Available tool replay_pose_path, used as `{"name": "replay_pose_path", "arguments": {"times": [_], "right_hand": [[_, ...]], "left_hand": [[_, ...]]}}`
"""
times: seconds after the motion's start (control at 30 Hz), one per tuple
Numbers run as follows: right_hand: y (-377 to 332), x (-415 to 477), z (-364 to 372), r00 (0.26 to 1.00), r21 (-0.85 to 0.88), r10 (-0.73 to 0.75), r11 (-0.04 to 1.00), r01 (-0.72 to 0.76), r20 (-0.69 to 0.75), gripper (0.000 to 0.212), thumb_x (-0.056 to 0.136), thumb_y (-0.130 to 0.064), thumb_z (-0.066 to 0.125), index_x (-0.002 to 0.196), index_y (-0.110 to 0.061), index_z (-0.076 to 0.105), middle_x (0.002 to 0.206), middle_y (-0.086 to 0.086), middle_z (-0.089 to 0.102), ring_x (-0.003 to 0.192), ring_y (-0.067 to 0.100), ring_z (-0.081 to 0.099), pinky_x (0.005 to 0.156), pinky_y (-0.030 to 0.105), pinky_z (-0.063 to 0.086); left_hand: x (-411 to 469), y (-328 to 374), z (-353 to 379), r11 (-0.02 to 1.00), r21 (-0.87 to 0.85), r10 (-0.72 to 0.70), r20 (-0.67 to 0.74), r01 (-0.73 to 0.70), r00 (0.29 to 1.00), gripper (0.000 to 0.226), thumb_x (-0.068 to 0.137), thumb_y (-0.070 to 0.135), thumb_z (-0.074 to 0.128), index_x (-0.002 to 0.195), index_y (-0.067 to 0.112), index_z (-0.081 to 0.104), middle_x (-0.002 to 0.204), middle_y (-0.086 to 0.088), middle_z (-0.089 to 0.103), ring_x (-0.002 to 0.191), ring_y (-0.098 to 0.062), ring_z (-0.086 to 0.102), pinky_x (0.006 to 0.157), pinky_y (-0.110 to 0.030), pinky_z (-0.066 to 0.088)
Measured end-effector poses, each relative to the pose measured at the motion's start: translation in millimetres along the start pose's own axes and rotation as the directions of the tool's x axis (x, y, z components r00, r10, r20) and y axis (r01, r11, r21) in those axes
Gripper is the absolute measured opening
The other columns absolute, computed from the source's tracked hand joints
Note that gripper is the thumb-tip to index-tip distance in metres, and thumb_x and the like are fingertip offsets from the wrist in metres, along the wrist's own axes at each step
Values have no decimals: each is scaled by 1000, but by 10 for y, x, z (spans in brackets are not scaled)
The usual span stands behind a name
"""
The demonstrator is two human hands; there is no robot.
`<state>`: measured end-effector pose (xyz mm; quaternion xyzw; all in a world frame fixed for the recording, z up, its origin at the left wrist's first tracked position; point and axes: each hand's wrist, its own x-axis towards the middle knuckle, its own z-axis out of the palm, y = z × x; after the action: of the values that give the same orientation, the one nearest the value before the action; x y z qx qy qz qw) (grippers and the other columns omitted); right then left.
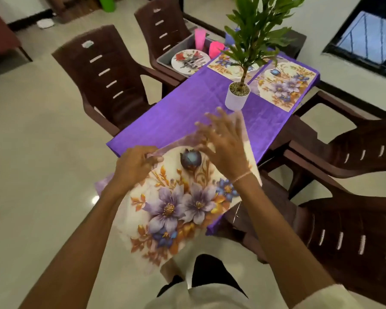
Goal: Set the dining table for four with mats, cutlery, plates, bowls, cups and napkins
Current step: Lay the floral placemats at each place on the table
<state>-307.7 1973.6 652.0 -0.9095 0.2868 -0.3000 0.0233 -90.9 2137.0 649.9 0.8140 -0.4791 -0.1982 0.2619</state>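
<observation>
A floral mat [176, 208] with purple and orange blooms sits nearest, lying over the near end of the counter [187, 108] and overhanging its edge toward the person. The left hand [135, 168] has its fingers [151, 157] curled shut, pinching the mat's far left corner. The right hand [221, 143] hovers above the mat's far edge with fingers [206, 128] spread wide, and whether they touch the mat cannot be told through the blur. A purple cloth covers the counter. Near its middle stands a white pot [236, 97] with a leafy plant. Beyond it, two more mats [285, 85] lie side by side at the far end. On a chair at the far left corner rests a grey tub [165, 56] carrying a stack of plates [189, 61] with cutlery [191, 60] on top, and pink cups [200, 39] stand behind them. Brown plastic chairs [107, 76] ring the counter.
</observation>
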Motion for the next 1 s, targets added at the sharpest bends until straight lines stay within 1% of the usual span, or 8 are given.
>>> {"name": "replay_pose_path", "arguments": {"times": [0.13, 0.23, 0.3, 0.43, 0.57, 0.7, 0.83, 1.0], "right_hand": [[273, -607, -33, 758, 362, 624, 762, -537, -190, 66, 97, -33, 72, 152, -13, 42, 158, 7, 40, 149, 25, 35, 123, 44, 29], [444, -1059, 199, 353, 726, 911, 93, -681, 214, 56, 95, -41, 72, 142, -18, 53, 140, 9, 60, 120, 18, 62, 96, 38, 57], [503, -1248, 345, 247, 778, 873, -207, -593, 420, 38, 99, -32, 67, 130, -10, 63, 125, 19, 67, 98, 22, 67, 74, 34, 62], [648, -1438, 574, 180, 762, 863, -297, -576, 472, 24, 95, -16, 72, 119, -12, 71, 113, 18, 75, 103, 36, 71, 89, 55, 59], [918, -1582, 857, -15, 664, 919, -296, -686, 394, 26, 89, -11, 74, 108, -27, 79, 98, 3, 79, 96, 29, 76, 83, 54, 62], [1072, -1651, 1094, -89, 612, 939, -286, -737, 331, 21, 86, -22, 78, 105, -31, 81, 90, -8, 79, 86, 15, 76, 78, 45, 64], [1143, -1641, 1295, -182, 521, 946, -302, -798, 269, 30, 88, -6, 69, 111, -23, 81, 88, -4, 78, 83, 17, 73, 79, 42, 63], [1145, -1576, 1555, -311, 435, 931, -365, -823, 192, 43, 85, 2, 58, 112, -23, 80, 98, 5, 79, 78, 26, 70, 72, 33, 59]], "left_hand": [[432, -222, 21, 862, -499, -91, 20, 89, 996, 16, 94, 30, 74, 84, 17, 73, 78, -5, 72, 71, -17, 61, 74, -37, 50], [715, -253, 337, 749, -637, -179, 67, 180, 982, 19, 94, 27, 73, 77, 19, 71, 73, -5, 70, 67, -16, 61, 69, -42, 52], [839, -229, 655, 698, -670, -257, 97, 254, 962, 24, 92, 31, 75, 85, 9, 70, 81, -17, 72, 74, -21, 62, 74, -56, 57], [921, -173, 1213, 703, -610, -362, 135, 365, 922, 25, 93, 29, 74, 86, 6, 68, 79, -12, 73, 72, -22, 61, 74, -52, 57], [983, -81, 1583, 748, -536, -367, 159, 393, 916, 19, 98, 18, 68, 83, 7, 68, 72, -2, 67, 66, -18, 58, 65, -31, 49], [1183, 13, 1792, 840, -406, -313, 177, 359, 933, 18, 100, 5, 58, 116, 5, 67, 100, -5, 69, 83, -11, 62, 62, -7, 46], [1519, -133, 2036, 921, -200, -289, 232, 336, 929, 29, 100, 11, 57, 129, 11, 63, 118, -7, 68, 108, -30, 63, 86, -38, 49], [1902, -262, 2215, 960, -26, -261, 268, 278, 927, 17, 87, 2, 68, 104, 6, 71, 90, -8, 70, 86, -34, 65, 65, -35, 42]]}}
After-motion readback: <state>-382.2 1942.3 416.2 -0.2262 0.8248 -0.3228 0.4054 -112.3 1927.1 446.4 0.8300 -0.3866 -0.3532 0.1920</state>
